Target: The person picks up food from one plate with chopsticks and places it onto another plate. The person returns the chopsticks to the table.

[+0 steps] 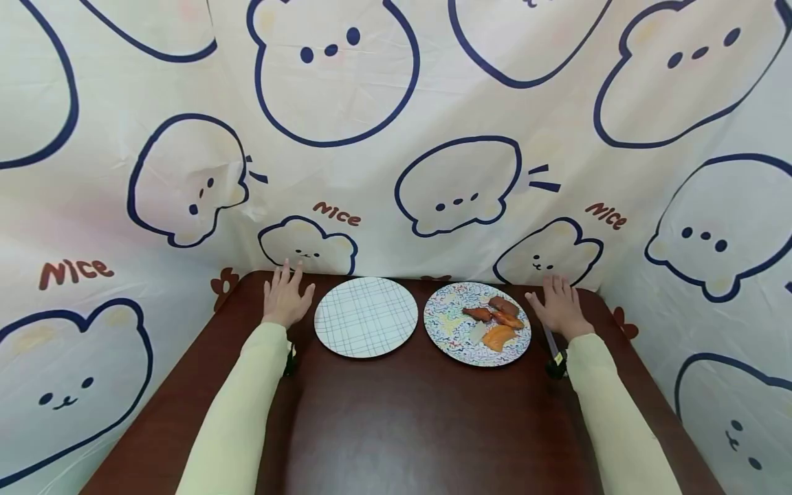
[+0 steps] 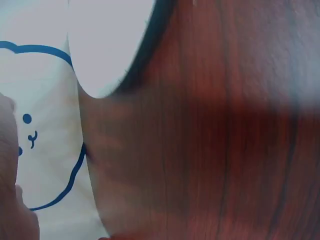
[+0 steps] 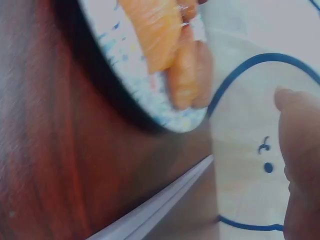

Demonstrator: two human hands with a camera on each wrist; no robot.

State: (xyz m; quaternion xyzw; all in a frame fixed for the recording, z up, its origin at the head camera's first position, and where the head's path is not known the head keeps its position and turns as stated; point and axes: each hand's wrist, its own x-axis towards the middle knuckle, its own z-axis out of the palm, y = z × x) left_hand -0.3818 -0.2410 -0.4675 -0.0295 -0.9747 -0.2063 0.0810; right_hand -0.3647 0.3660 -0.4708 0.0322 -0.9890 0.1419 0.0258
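My left hand [image 1: 286, 297] is spread, fingers straight, at the table's back left. To its right lies a round white plate [image 1: 366, 317] with a thin grid pattern and nothing on it. My right hand [image 1: 562, 309] is also spread out, at the back right, beside a speckled multicoloured plate [image 1: 448, 333]. That plate holds an orange slice [image 1: 498, 337] with pale streaks, a drumstick-shaped brown piece [image 1: 476, 314], several sausage-like pieces [image 1: 504, 306] and a whitish piece [image 1: 478, 333]. A long, thin, pale strip [image 3: 170, 197] lies between the speckled plate and my right hand; its kind is unclear.
The dark brown wooden table [image 1: 396, 426] carries both plates near its back edge. A white cloth [image 1: 371, 172] printed with blue-outlined cartoon bears hangs behind and along both sides. Small dark devices sit at the left wrist [image 1: 289, 361] and right wrist [image 1: 557, 368].
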